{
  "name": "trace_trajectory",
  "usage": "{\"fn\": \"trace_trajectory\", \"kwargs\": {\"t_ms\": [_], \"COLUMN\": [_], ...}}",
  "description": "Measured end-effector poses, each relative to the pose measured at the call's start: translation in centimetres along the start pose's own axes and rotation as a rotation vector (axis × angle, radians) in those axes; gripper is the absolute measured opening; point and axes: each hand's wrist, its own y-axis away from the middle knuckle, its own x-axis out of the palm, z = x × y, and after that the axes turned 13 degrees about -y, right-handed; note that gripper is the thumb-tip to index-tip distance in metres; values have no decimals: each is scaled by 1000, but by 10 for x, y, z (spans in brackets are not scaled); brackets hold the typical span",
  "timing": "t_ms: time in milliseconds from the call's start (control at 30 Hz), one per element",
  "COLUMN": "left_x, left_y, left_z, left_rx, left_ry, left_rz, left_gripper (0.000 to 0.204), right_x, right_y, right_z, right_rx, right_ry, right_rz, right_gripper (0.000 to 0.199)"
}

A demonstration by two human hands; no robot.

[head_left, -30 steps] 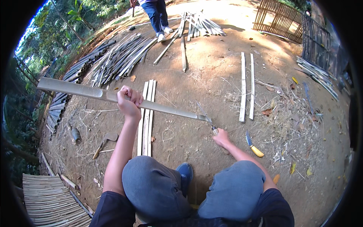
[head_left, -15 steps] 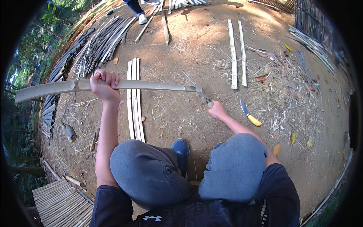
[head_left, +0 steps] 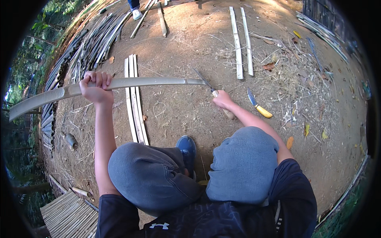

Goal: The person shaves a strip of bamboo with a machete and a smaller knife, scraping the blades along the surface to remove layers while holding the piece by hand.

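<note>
My left hand [head_left: 96, 88] is closed in a fist around a long split bamboo strip [head_left: 141, 81], held crosswise above the ground. The strip's far left end reaches past the hand toward the stacked poles. In my right hand [head_left: 223, 99] is the wooden handle of a knife with a narrow dark blade [head_left: 203, 77]. That blade crosses the right end of the strip and appears to touch it; the exact contact is too small to tell. Part of the handle sticks out below my fingers. A second knife [head_left: 260, 106], with a yellow handle, lies on the dirt right of my right hand.
Several bamboo strips [head_left: 136, 113] lie side by side under the held strip. Two more strips [head_left: 237, 45] lie farther off. Poles [head_left: 59, 79] are stacked at left, near a dark bottle-like object [head_left: 72, 141]. A bamboo slat platform [head_left: 69, 216] is at lower left. Another person's shoe [head_left: 137, 14] shows at the far edge.
The view has shifted, so the ground things sit higher in the picture. My left hand and the strip have moved slightly left. More of the knife handle shows below my right hand.
</note>
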Motion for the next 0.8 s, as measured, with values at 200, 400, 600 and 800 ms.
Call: {"fn": "trace_trajectory", "kwargs": {"t_ms": [200, 400, 600, 800], "left_x": [-14, -13, -20, -21], "left_y": [7, -1, 2, 0], "left_z": [-11, -7, -10, -9], "left_rx": [21, 31, 13, -32], "left_ry": [-59, -52, -72, -126], "left_rz": [-73, -30, -93, -209], "left_gripper": [19, 18, 18, 17], "right_x": [26, 18, 22, 30], "right_y": [30, 12, 27, 58], "right_z": [11, -17, 9, 48], "right_rx": [-87, -13, 83, -50], "right_ry": [-75, -16, -34, -29], "right_rz": [-25, -71, -40, -11], "right_gripper": [22, 19, 12, 11]}}
